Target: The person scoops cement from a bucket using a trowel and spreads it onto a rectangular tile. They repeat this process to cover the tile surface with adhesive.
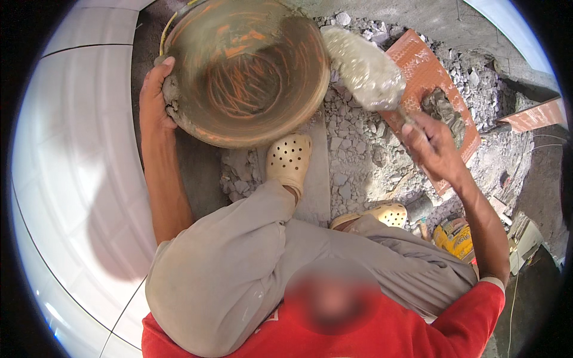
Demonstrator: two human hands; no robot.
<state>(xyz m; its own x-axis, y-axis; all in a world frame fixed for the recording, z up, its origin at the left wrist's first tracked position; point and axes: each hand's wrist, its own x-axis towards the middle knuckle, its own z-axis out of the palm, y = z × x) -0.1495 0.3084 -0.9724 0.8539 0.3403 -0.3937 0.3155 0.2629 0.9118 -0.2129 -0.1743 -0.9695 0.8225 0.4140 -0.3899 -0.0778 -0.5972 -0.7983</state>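
My left hand [157,95] grips the left rim of a round basin [298,113], thumb on the edge. Grey mortar smears coat the basin's inside, and scraped streaks show orange through them. Mortar is also caked on the rim beside my fingers. In my right hand [431,143] is a trowel [365,70], held by its handle. Its blade looks wet and shiny, slightly blurred, and points up and left, just right of the basin. Under the trowel and that hand lies an orange-brown tile piece [430,80] with a ragged hole.
Broken rubble [346,140] covers the ground on the right. White tiles [83,143] line the left side. My cream clogs [290,156] stand below the basin. A yellow packet [455,238] lies near my right forearm, and another tile piece [537,115] sticks out at far right.
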